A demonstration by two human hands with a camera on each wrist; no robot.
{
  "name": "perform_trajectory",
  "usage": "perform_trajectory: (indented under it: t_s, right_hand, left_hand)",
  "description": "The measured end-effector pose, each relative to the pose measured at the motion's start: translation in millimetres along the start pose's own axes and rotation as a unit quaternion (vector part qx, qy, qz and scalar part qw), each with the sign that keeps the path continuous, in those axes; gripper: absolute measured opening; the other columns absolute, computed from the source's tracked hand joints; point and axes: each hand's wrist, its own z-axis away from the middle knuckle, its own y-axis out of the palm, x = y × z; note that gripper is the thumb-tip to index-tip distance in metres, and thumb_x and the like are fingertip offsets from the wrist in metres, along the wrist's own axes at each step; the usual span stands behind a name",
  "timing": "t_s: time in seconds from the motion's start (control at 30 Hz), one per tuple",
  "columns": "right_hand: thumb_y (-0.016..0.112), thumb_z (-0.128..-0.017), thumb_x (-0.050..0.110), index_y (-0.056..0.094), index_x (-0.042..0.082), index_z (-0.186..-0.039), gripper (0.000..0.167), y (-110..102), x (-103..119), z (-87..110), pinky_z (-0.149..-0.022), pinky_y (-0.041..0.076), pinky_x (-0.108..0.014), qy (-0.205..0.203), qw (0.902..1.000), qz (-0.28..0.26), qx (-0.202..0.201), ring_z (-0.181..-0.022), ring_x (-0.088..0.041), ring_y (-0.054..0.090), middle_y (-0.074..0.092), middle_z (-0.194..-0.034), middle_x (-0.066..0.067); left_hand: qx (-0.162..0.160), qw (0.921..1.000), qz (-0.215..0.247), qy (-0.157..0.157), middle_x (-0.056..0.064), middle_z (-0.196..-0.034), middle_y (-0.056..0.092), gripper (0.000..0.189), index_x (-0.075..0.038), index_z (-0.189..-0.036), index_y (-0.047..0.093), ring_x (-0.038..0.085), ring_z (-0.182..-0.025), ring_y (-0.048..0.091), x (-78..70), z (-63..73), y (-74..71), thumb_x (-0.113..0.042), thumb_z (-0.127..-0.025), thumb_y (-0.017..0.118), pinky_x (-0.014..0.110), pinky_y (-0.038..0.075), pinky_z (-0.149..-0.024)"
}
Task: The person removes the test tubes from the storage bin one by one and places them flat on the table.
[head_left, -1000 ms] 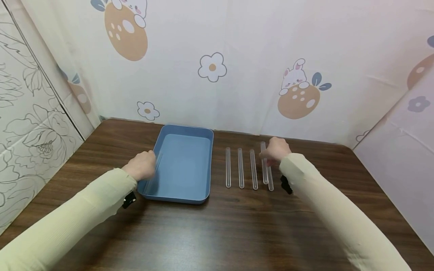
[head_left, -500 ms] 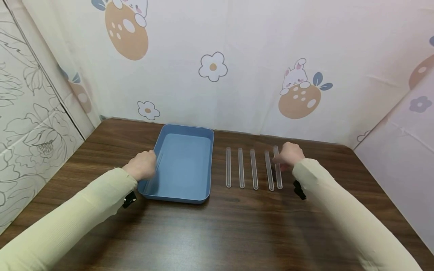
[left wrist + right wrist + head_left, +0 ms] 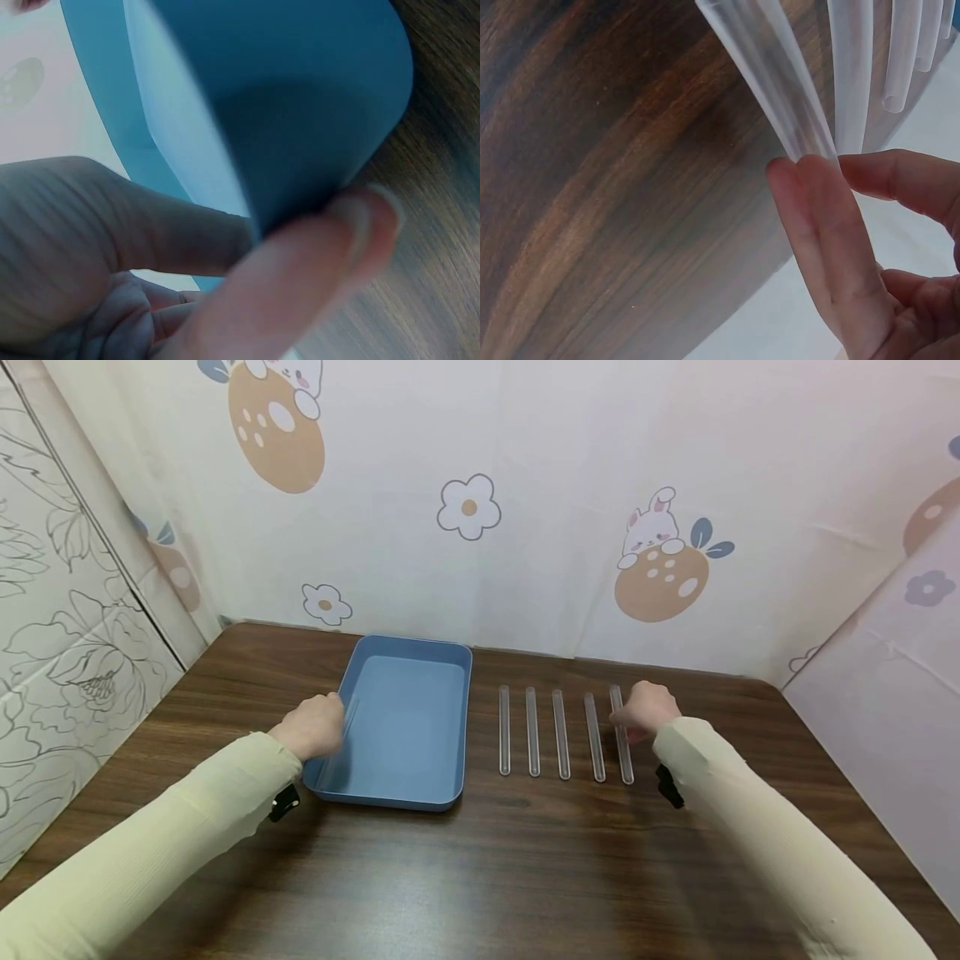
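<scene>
A clear test tube (image 3: 625,764) lies at the right end of a row on the table, and my right hand (image 3: 647,712) pinches it near its far half. In the right wrist view, thumb and fingers (image 3: 836,232) close on either side of this tube (image 3: 776,71). To its left lie several more clear tubes, among them its neighbour (image 3: 595,739), roughly parallel and apart. My left hand (image 3: 311,727) grips the left wall of a blue tray (image 3: 408,727). The left wrist view has its thumb and fingers (image 3: 277,292) pinching the tray wall (image 3: 300,112).
Dark wooden table (image 3: 480,885) lies under everything. A patterned curtain (image 3: 555,527) hangs just behind the table's back edge, with another at each side. A faint clear streak (image 3: 351,718) shows inside the tray's left side; I cannot tell what it is.
My right hand has moved right and slightly nearer with its tube, from above the neighbouring tube to the row's right end. The left hand and tray stay put.
</scene>
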Motion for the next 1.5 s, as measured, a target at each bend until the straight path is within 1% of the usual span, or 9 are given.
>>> perform_trajectory:
  t_s: [0.27,0.47,0.63,0.83,0.97,1.07,1.2,1.4,1.5]
  right_hand:
    - [0.061,-0.086,0.013,0.06,0.0,-0.069,0.022,4.6,-6.2,-3.9,-0.064,0.055,-0.038,0.008,0.9999,0.004,0.013,-0.061,-0.02,0.07,0.068,-0.068,-0.015]
    - [0.062,-0.085,0.012,0.053,0.007,-0.055,0.032,6.5,-10.2,-6.0,-0.065,0.056,-0.039,-0.006,0.9999,0.006,0.008,-0.056,-0.017,0.068,0.066,-0.058,-0.01]
    - [0.062,-0.086,0.015,0.053,0.007,-0.056,0.032,6.7,-10.0,-5.6,-0.061,0.055,-0.036,-0.004,0.9999,0.006,0.007,-0.055,-0.016,0.067,0.066,-0.059,-0.011]
    - [0.06,-0.087,0.018,0.056,0.003,-0.065,0.026,4.2,-7.2,-3.3,-0.055,0.052,-0.032,0.0,0.9999,0.016,0.007,-0.058,-0.02,0.069,0.067,-0.065,-0.015]
    - [0.058,-0.086,0.02,0.055,0.005,-0.061,0.029,-1.7,-4.9,-1.5,-0.049,0.047,-0.029,-0.003,0.9993,0.036,-0.007,-0.053,-0.02,0.065,0.064,-0.058,-0.012]
    - [0.057,-0.088,0.023,0.05,0.009,-0.055,0.036,-7.4,-0.1,-0.5,-0.046,0.042,-0.028,-0.012,0.9987,0.044,-0.021,-0.045,-0.016,0.056,0.056,-0.048,-0.005]
    - [0.057,-0.09,0.025,0.043,0.013,-0.053,0.041,-13.0,11.7,0.2,-0.045,0.039,-0.027,-0.032,0.9981,0.044,-0.028,-0.04,-0.012,0.046,0.045,-0.042,0.002]
    - [0.056,-0.09,0.023,0.043,0.013,-0.054,0.04,-8.2,32.1,-0.5,-0.046,0.039,-0.026,-0.051,0.9973,0.047,-0.024,-0.042,-0.011,0.047,0.047,-0.044,0.001]
    - [0.057,-0.09,0.022,0.05,0.008,-0.058,0.036,-3.9,43.3,0.8,-0.047,0.04,-0.026,-0.061,0.9967,0.047,-0.025,-0.045,-0.012,0.051,0.054,-0.05,-0.002]
  left_hand:
    - [-0.001,1.0,0.003,-0.005,0.02,-0.077,0.053,0.052,0.028,-0.131,0.028,0.02,-0.055,0.046,0.3,-0.7,0.4,0.005,-0.087,0.044,0.026,0.035,-0.046]
    - [0.006,0.9999,0.003,-0.012,0.019,-0.076,0.054,0.055,0.027,-0.133,0.026,0.02,-0.054,0.047,-0.2,-0.8,0.0,0.004,-0.088,0.045,0.026,0.034,-0.046]
    - [0.005,0.9999,0.002,-0.015,0.023,-0.084,0.055,0.054,0.027,-0.133,0.027,0.022,-0.057,0.049,0.0,-1.1,0.1,0.004,-0.088,0.046,0.028,0.036,-0.047]
    - [0.002,0.9999,0.006,-0.012,0.023,-0.084,0.055,0.054,0.027,-0.133,0.027,0.021,-0.056,0.048,0.8,-1.3,0.8,0.004,-0.088,0.046,0.027,0.035,-0.046]
    - [0.003,0.9999,0.005,-0.011,0.021,-0.081,0.055,0.054,0.027,-0.133,0.026,0.02,-0.054,0.046,1.1,-1.3,0.6,0.004,-0.088,0.045,0.026,0.034,-0.046]
    - [0.003,0.9999,0.005,-0.01,0.019,-0.077,0.053,0.054,0.028,-0.133,0.026,0.019,-0.053,0.045,1.1,-0.7,0.1,0.004,-0.089,0.044,0.025,0.034,-0.045]
    - [0.003,1.0,0.005,-0.007,0.019,-0.075,0.053,0.053,0.028,-0.133,0.026,0.018,-0.052,0.045,0.8,0.5,-0.5,0.004,-0.089,0.044,0.025,0.033,-0.044]
    - [-0.002,1.0,0.003,0.001,0.022,-0.078,0.056,0.054,0.029,-0.132,0.026,0.019,-0.053,0.047,0.6,1.5,-0.8,0.005,-0.088,0.044,0.024,0.034,-0.044]
    - [-0.003,1.0,0.005,0.004,0.022,-0.076,0.056,0.054,0.029,-0.132,0.026,0.018,-0.052,0.046,1.3,1.2,-0.5,0.005,-0.087,0.044,0.024,0.034,-0.044]
